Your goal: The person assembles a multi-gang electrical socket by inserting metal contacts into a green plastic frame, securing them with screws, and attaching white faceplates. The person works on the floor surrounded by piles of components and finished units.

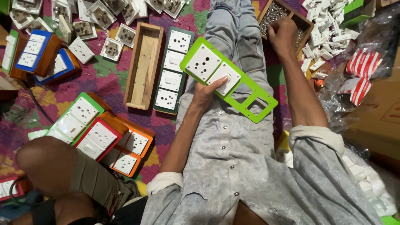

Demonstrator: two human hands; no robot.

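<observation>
My left hand (207, 92) grips a bright green faceplate (250, 98) that rests across my lap; a white socket and a white switch sit in its upper end, and its lower end has two empty cut-outs. My right hand (283, 35) reaches into a wooden box of small metal screws (271, 14) beyond my knee, fingers curled among them; what they pinch is hidden.
An open wooden box (143, 64) and a dark green board of white sockets (172, 71) lie left of my leg. Finished green, red, orange and blue boards (98, 133) lie at the left. Loose white sockets (100, 16) at the top, white switch parts (327, 25) and plastic bags at the right.
</observation>
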